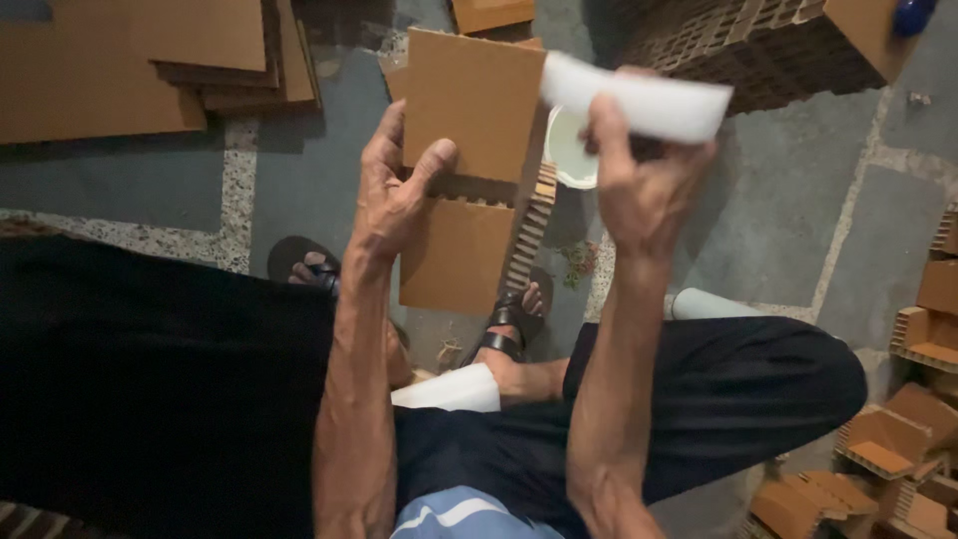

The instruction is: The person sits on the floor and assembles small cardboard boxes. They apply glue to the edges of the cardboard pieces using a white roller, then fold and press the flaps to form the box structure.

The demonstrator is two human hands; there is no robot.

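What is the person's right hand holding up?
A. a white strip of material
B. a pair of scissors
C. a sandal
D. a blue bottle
A. The right hand grips a white strip by its lower edge, raised beside the brown cardboard piece that the left hand holds; the sandals are on the feet below.

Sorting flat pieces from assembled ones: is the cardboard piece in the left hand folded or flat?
Folded: the cardboard piece bends at a notched crease under the left hand.
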